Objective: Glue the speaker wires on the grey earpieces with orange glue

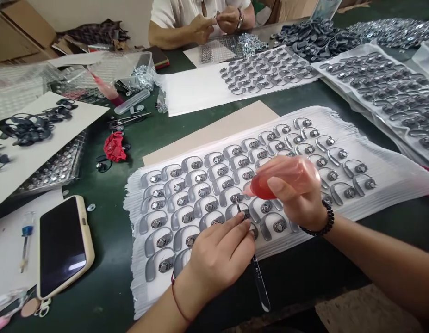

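My right hand point(299, 194) is closed round a soft pink squeeze bottle point(283, 175), its nozzle pointing left and down over a white sheet point(391, 162) covered with rows of several grey hook-shaped parts point(186, 189) with round metal centres. My left hand point(217, 254) pinches a slim clear-handled tool point(259, 282), whose tip touches one part near the sheet's front middle. A red thread is round my left wrist, a dark bead bracelet round my right.
A phone point(63, 245) lies at the front left beside a small syringe point(26, 240). A red rag point(114, 146), tweezers and trays of small parts sit at left. More sheets of parts point(266, 69) lie behind and right. Another person's hands point(214, 21) work at the far side.
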`<state>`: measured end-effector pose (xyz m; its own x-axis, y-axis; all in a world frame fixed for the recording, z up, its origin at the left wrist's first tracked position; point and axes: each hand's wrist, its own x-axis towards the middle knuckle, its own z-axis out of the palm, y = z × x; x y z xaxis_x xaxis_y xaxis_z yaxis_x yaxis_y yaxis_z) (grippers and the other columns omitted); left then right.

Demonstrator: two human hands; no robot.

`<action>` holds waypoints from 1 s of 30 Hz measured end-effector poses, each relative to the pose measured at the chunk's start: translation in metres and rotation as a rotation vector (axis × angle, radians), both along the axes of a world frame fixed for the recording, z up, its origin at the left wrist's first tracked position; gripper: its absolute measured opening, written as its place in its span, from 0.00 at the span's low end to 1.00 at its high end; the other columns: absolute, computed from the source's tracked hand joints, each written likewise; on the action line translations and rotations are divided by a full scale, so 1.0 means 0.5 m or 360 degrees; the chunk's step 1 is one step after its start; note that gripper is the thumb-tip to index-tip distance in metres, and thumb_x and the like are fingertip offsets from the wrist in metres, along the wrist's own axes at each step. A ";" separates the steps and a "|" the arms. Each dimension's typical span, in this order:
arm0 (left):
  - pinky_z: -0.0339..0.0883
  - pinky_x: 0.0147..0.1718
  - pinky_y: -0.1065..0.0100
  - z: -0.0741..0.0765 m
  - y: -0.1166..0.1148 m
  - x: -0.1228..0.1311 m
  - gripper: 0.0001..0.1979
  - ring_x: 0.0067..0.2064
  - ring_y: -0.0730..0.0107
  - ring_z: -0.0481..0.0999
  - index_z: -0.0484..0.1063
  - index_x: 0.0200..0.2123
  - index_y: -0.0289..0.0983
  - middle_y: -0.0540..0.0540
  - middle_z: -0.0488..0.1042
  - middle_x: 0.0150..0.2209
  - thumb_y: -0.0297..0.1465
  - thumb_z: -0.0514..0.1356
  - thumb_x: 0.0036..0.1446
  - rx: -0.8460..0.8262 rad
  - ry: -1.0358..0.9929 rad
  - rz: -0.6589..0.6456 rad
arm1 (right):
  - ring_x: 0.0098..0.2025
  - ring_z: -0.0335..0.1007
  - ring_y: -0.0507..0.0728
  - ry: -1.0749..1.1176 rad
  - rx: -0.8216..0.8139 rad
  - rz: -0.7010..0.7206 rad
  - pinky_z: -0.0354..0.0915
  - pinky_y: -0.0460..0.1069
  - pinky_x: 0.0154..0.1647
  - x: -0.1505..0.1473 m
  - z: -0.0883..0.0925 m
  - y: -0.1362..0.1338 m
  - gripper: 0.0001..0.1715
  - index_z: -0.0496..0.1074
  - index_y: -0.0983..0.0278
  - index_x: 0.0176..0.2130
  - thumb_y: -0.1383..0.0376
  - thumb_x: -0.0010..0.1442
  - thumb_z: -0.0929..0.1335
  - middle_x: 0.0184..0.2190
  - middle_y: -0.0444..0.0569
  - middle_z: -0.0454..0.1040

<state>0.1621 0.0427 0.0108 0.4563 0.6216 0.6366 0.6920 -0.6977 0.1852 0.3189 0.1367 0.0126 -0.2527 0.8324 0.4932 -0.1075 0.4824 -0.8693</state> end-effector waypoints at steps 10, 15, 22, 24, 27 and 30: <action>0.74 0.32 0.72 -0.007 0.004 0.007 0.08 0.35 0.67 0.79 0.69 0.28 0.32 0.46 0.77 0.29 0.20 0.53 0.57 -0.0046 0.0064 0.0105 | 0.30 0.69 0.47 -0.0441 0.0298 0.0033 0.66 0.41 0.29 -0.007 -0.006 -0.021 0.05 0.69 0.67 0.27 0.68 0.54 0.67 0.28 0.47 0.72; 0.73 0.33 0.72 -0.007 0.000 0.008 0.09 0.33 0.69 0.78 0.69 0.27 0.32 0.46 0.77 0.27 0.21 0.52 0.58 -0.0064 0.0095 0.0127 | 0.30 0.70 0.48 -0.0496 0.0323 0.0030 0.67 0.42 0.30 -0.009 -0.019 -0.024 0.04 0.69 0.67 0.29 0.67 0.54 0.68 0.29 0.46 0.72; 0.73 0.30 0.71 -0.010 -0.001 0.008 0.09 0.33 0.67 0.78 0.68 0.26 0.32 0.45 0.76 0.27 0.21 0.53 0.57 -0.0103 0.0122 0.0126 | 0.30 0.70 0.48 -0.0588 0.0305 0.0037 0.67 0.43 0.29 -0.007 -0.026 -0.022 0.06 0.69 0.67 0.29 0.65 0.54 0.67 0.30 0.47 0.73; 0.73 0.31 0.71 -0.011 -0.001 0.008 0.09 0.33 0.68 0.78 0.68 0.26 0.33 0.46 0.76 0.28 0.22 0.53 0.57 -0.0114 0.0129 0.0127 | 0.30 0.70 0.49 -0.0615 0.0301 0.0039 0.67 0.44 0.29 -0.006 -0.027 -0.023 0.07 0.70 0.67 0.29 0.64 0.55 0.67 0.30 0.47 0.73; 0.73 0.32 0.72 -0.012 -0.002 0.009 0.09 0.34 0.68 0.78 0.68 0.26 0.33 0.46 0.76 0.28 0.22 0.53 0.57 -0.0128 0.0132 0.0128 | 0.31 0.71 0.49 -0.0623 0.0313 0.0039 0.67 0.44 0.30 -0.006 -0.026 -0.025 0.08 0.70 0.67 0.30 0.63 0.56 0.67 0.29 0.47 0.73; 0.73 0.33 0.71 -0.011 -0.004 0.008 0.09 0.35 0.68 0.78 0.68 0.26 0.33 0.46 0.76 0.28 0.22 0.54 0.57 -0.0146 0.0136 0.0120 | 0.30 0.70 0.49 -0.0629 0.0333 0.0034 0.67 0.45 0.30 -0.006 -0.025 -0.025 0.07 0.70 0.67 0.30 0.64 0.56 0.67 0.30 0.47 0.73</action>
